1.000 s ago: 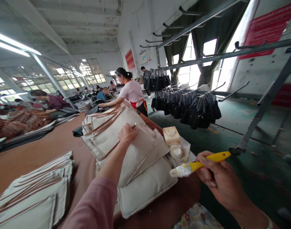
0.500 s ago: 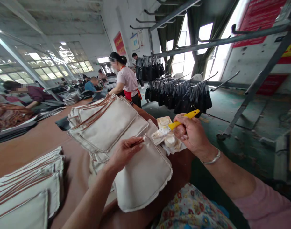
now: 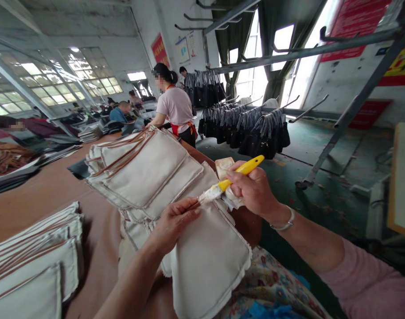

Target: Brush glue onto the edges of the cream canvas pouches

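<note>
My left hand [image 3: 176, 221] pinches the top edge of a cream fabric panel [image 3: 211, 261] with stitched, frayed edges; the panel hangs toward my lap. My right hand [image 3: 252, 188] is closed round the yellow handle of a paintbrush [image 3: 244, 169]. Its bristles, coated in white, meet the panel's edge just beside my left fingertips. Behind the brush is a smeared pale container [image 3: 224, 165], partly hidden by my right hand. A large pile of similar cream panels [image 3: 146, 170] with brown strips lies just beyond my left hand.
Another stack of cream panels [image 3: 33, 266] lies at left on the brown tabletop [image 3: 99, 221]. A co-worker [image 3: 174, 106] stands across the table. Black bags [image 3: 265, 135] hang on a metal rack [image 3: 305, 53] at right. Brown material [image 3: 6, 159] is heaped at far left.
My right hand has brought the brush left and slightly down, onto the panel's edge by my left fingers. The held panel has swung lower and to the right.
</note>
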Action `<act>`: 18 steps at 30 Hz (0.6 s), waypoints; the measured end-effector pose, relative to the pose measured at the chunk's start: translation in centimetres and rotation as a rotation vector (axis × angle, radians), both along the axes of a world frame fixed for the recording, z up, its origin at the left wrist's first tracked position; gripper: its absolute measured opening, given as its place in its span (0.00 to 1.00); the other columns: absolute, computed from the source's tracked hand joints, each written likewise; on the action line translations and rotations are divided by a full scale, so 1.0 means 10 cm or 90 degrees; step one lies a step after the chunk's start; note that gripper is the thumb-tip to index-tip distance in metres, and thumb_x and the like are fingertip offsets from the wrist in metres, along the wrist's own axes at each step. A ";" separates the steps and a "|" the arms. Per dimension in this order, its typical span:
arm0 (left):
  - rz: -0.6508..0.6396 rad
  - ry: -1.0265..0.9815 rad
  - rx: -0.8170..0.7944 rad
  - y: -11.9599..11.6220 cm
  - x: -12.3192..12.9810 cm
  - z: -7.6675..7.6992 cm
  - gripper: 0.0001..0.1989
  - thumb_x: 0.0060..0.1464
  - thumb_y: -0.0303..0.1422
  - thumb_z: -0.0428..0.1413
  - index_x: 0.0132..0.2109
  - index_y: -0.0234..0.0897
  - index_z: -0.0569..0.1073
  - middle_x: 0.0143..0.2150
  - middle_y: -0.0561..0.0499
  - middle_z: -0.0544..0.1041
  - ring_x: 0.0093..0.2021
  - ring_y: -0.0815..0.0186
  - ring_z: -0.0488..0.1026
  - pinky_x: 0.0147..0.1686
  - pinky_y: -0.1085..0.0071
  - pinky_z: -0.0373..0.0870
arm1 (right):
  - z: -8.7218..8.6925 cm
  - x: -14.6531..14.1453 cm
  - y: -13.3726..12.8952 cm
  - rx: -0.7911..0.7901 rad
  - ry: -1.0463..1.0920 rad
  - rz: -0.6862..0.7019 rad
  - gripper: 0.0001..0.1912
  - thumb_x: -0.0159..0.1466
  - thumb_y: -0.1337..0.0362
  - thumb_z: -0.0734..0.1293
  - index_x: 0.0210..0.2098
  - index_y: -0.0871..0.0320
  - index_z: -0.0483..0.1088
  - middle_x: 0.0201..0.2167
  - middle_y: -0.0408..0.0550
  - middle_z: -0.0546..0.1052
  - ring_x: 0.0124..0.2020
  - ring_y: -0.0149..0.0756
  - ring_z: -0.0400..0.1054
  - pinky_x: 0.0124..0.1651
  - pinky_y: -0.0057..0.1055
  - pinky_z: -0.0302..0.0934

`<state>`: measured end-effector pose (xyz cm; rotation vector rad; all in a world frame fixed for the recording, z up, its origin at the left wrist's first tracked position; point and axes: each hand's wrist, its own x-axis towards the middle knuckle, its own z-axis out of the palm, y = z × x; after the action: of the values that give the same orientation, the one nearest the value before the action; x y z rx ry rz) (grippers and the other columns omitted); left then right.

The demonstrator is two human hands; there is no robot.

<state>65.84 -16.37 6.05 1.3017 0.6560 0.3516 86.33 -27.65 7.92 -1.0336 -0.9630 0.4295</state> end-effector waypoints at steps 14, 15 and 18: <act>-0.046 0.072 1.225 -0.39 -0.21 0.17 0.06 0.62 0.33 0.58 0.38 0.36 0.77 0.28 0.54 0.74 0.27 0.71 0.71 0.27 0.74 0.62 | 0.03 0.08 -0.17 0.031 0.191 0.074 0.11 0.63 0.58 0.70 0.30 0.57 0.69 0.11 0.33 0.59 0.12 0.24 0.45 0.16 0.25 0.40; -0.050 0.065 1.280 -0.41 -0.21 0.18 0.06 0.62 0.33 0.59 0.36 0.36 0.76 0.26 0.55 0.72 0.26 0.71 0.70 0.27 0.73 0.61 | 0.02 0.03 -0.18 0.023 0.190 0.088 0.11 0.64 0.58 0.70 0.30 0.57 0.69 0.11 0.33 0.59 0.12 0.24 0.46 0.16 0.24 0.41; -0.054 0.056 1.363 -0.40 -0.22 0.19 0.09 0.61 0.34 0.60 0.33 0.37 0.74 0.24 0.56 0.70 0.24 0.70 0.66 0.26 0.71 0.59 | -0.02 -0.08 -0.25 -0.014 0.155 0.140 0.10 0.65 0.60 0.69 0.31 0.57 0.69 0.12 0.34 0.61 0.13 0.24 0.48 0.18 0.24 0.43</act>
<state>63.61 -20.35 7.97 3.3344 0.0287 1.0315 85.55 -30.18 7.76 -0.8742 -0.8560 0.7335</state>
